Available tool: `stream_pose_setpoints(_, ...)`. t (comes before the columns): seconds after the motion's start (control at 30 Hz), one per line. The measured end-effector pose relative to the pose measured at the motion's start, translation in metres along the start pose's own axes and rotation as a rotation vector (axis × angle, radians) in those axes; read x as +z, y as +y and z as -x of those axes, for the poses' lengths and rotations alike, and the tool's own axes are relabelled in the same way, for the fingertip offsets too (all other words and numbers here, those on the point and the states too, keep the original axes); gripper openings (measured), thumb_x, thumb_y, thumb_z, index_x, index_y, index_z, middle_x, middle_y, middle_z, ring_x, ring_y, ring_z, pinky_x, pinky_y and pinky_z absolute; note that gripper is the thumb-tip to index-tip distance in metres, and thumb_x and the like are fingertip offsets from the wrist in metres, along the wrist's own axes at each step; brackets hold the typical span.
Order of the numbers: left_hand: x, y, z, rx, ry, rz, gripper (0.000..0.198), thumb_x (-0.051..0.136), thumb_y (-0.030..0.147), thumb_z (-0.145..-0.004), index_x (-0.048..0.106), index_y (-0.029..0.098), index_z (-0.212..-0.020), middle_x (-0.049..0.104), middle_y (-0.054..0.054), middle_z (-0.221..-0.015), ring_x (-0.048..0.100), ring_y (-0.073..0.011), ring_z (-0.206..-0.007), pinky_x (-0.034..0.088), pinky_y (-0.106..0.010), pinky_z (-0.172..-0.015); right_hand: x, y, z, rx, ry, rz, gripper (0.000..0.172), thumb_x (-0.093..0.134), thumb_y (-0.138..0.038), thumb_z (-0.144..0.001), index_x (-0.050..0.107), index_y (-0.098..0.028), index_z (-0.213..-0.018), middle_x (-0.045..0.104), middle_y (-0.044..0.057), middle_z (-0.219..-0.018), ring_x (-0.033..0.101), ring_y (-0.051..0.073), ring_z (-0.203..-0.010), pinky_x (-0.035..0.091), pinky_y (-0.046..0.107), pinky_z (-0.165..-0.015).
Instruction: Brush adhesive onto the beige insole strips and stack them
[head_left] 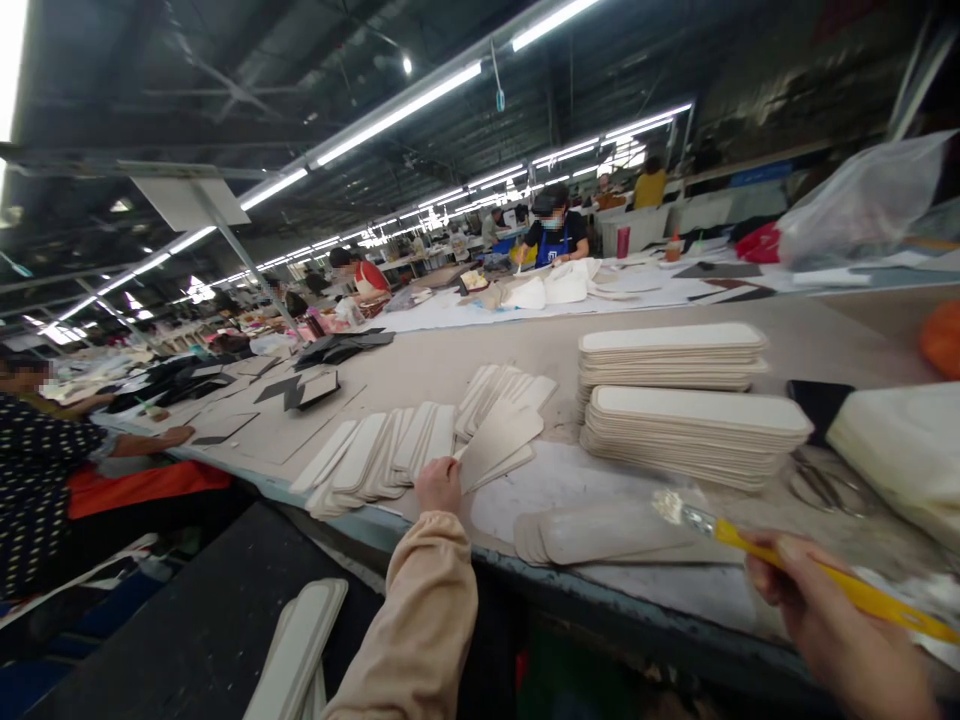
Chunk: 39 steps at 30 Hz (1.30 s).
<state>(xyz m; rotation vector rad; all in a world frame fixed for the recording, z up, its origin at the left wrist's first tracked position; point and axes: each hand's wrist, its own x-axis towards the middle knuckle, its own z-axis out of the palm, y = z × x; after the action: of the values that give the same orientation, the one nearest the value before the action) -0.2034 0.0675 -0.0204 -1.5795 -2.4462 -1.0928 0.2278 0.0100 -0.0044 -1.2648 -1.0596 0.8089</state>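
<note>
My left hand (439,487) pinches the near end of a pale rounded strip (501,436) on the table. Several overlapping strips (375,450) lie fanned out to its left and behind it. In my right hand (817,600) is a yellow-handled brush (731,535), its bristles (667,505) pale and clumped. The bristles are over the right end of a few flat greyish strips (600,530) near the table's front edge; whether they touch, I cannot tell. Two tall stacks of strips (694,430) stand behind the brush.
Scissors (825,485), a black flat object (819,400) and a cream bundle (904,430) are at the right. More strips (300,650) rest on a low dark surface (180,620). A co-worker in dotted clothing (45,480) sits at the left; another in a blue apron (555,245) works across the table.
</note>
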Motion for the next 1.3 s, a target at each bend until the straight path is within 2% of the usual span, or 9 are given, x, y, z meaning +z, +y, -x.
stream_pose_setpoints(0.13, -0.011, 0.021, 0.011, 0.128, 0.095, 0.258, 0.025, 0.048, 0.036, -0.091, 0.067, 0.022, -0.083, 0.069, -0.005, -0.086, 0.063, -0.0186, -0.085, 0.049, -0.030, -0.080, 0.002, -0.005, 0.002, -0.112, -0.033, 0.015, 0.031, 0.064, -0.057, -0.081, 0.073, -0.028, -0.086, 0.061, 0.004, -0.067, 0.053, 0.021, -0.054, 0.048, 0.036, -0.047)
stream_pose_setpoints(0.27, -0.021, 0.055, 0.042, 0.252, 0.048, 0.480, 0.034, 0.052, 0.052, -0.090, 0.066, 0.021, -0.085, 0.068, -0.003, -0.081, 0.063, -0.0172, -0.078, 0.051, -0.028, -0.073, 0.008, -0.019, 0.010, -0.257, 0.049, 0.095, 0.028, 0.065, -0.049, -0.084, 0.072, -0.024, -0.095, 0.069, 0.005, -0.084, 0.064, 0.020, -0.067, 0.057, 0.033, -0.061)
stream_pose_setpoints(0.43, -0.021, 0.100, 0.095, 0.320, -0.289, 0.814, 0.032, 0.061, 0.048, -0.088, 0.067, 0.019, -0.078, 0.064, -0.002, -0.071, 0.057, -0.0139, -0.068, 0.048, -0.026, -0.064, 0.015, -0.026, 0.014, -0.239, -0.066, -0.193, 0.024, 0.065, -0.043, -0.088, 0.060, -0.025, -0.103, 0.064, 0.007, -0.125, 0.064, 0.025, -0.114, 0.056, 0.041, -0.092)
stream_pose_setpoints(0.63, -0.008, 0.121, 0.126, 0.314, -0.626, 0.840, 0.027, 0.064, 0.042, -0.087, 0.069, 0.018, -0.078, 0.066, -0.002, -0.071, 0.057, -0.0124, -0.066, 0.045, -0.024, -0.062, 0.019, -0.027, 0.011, -0.091, -0.159, -0.334, 0.046, 0.076, -0.042, -0.078, 0.041, -0.029, -0.103, 0.059, 0.007, -0.134, 0.069, 0.020, -0.097, 0.058, 0.037, -0.079)
stream_pose_setpoints(0.73, 0.000, 0.124, 0.127, 0.275, -0.713, 0.829, 0.027, 0.065, 0.042, -0.085, 0.070, 0.017, -0.078, 0.067, -0.001, -0.070, 0.056, -0.0122, -0.065, 0.045, -0.024, -0.061, 0.023, -0.024, 0.006, -0.157, -0.021, -0.241, 0.053, 0.083, -0.030, -0.071, 0.039, -0.028, -0.100, 0.065, 0.006, -0.122, 0.068, 0.015, -0.084, 0.055, 0.029, -0.073)
stream_pose_setpoints(0.87, 0.005, 0.122, 0.116, 0.096, -0.679, 0.855, 0.026, 0.069, 0.042, -0.081, 0.072, 0.016, -0.085, 0.068, 0.000, -0.075, 0.057, -0.0120, -0.068, 0.045, -0.023, -0.062, 0.029, -0.013, -0.003, -0.213, 0.144, -0.085, 0.054, 0.085, -0.032, -0.069, 0.040, -0.025, -0.098, 0.071, 0.005, -0.111, 0.063, 0.012, -0.066, 0.047, 0.025, -0.060)
stream_pose_setpoints(1.1, -0.003, 0.109, 0.087, -0.451, -0.782, 1.198, 0.049, 0.075, 0.048, -0.073, 0.064, 0.017, -0.109, 0.072, -0.005, -0.088, 0.067, -0.0140, -0.070, 0.054, -0.027, -0.067, 0.049, -0.001, -0.013, -0.301, 0.224, 0.066, 0.045, 0.080, -0.035, -0.074, 0.042, -0.023, -0.097, 0.071, 0.009, -0.109, 0.069, 0.023, -0.101, 0.048, 0.027, -0.062)
stream_pose_setpoints(1.2, -0.002, 0.101, 0.079, -0.466, -0.669, 1.078, 0.044, 0.068, 0.049, -0.078, 0.063, 0.016, -0.106, 0.072, -0.007, -0.092, 0.070, -0.0152, -0.074, 0.055, -0.027, -0.069, 0.058, 0.007, -0.016, -0.300, 0.219, 0.050, 0.042, 0.078, -0.034, -0.076, 0.043, -0.023, -0.097, 0.071, 0.008, -0.109, 0.069, 0.022, -0.101, 0.048, 0.025, -0.061)
stream_pose_setpoints(1.3, 0.005, 0.090, 0.075, -0.323, -0.592, 0.772, 0.035, 0.057, 0.042, -0.085, 0.063, 0.016, -0.107, 0.071, -0.008, -0.096, 0.070, -0.0153, -0.076, 0.054, -0.028, -0.069, 0.063, 0.020, -0.016, -0.293, 0.207, 0.061, 0.041, 0.077, -0.033, -0.075, 0.045, -0.023, -0.098, 0.071, 0.007, -0.108, 0.070, 0.020, -0.098, 0.048, 0.023, -0.059)
